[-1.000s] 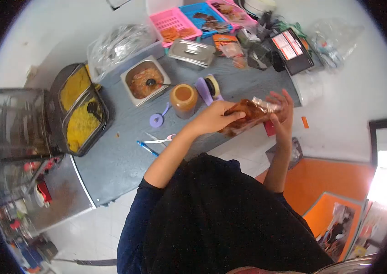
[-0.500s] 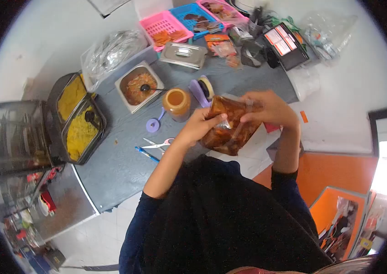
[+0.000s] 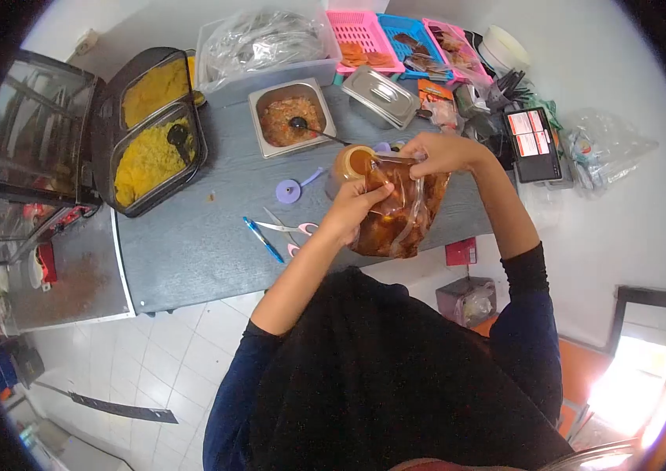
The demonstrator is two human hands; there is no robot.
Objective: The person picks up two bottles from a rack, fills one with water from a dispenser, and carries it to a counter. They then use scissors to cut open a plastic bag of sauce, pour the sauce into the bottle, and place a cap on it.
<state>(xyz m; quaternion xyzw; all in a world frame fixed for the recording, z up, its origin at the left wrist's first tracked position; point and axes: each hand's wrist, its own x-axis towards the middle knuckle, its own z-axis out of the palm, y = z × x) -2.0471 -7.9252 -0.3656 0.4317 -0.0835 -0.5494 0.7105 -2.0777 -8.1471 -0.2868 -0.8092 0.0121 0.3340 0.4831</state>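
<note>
- The left hand (image 3: 355,206) is curled shut on the side of a clear plastic bag (image 3: 397,212), fingers pressed into the soft film.
- The right hand (image 3: 439,151) pinches the bag's upper edge closed.
- The bag sits at centre frame, just above the grey tabletop (image 3: 191,235); it is limp, glossy and full of reddish-brown food.
- Behind it stands a round jar (image 3: 351,162) of orange sauce.
- Compared with half a second ago, the bag hangs more upright, and the right hand has moved to its top.
</note>
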